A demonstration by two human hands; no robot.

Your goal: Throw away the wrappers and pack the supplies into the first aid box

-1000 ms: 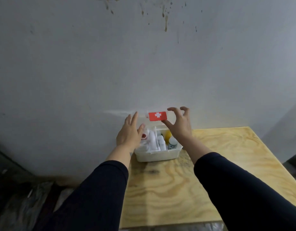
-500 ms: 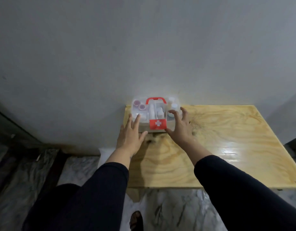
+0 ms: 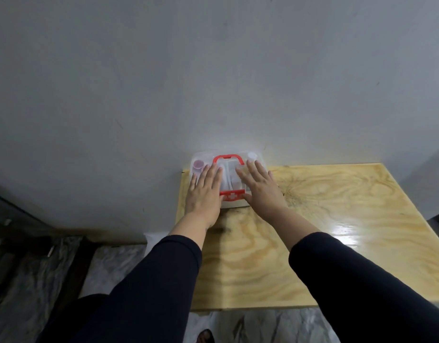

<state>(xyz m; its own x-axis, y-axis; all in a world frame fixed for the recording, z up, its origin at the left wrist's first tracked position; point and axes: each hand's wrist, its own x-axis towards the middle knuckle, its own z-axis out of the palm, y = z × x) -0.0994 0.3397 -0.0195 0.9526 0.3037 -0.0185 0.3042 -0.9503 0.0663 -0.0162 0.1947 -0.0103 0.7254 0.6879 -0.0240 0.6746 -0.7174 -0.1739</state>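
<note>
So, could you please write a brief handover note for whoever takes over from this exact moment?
Left hand and right hand: both flat, fingers straight, pressing on the clear lid of the white plastic first aid box with the red handle.
The box sits at the far left corner of the light plywood table, against the wall.
Done: supplies inside, lid down.
Left: confirm the red cross latch has clicked. No wrappers in view.

Bare room: grey plaster wall, plywood table, marble floor.
</note>
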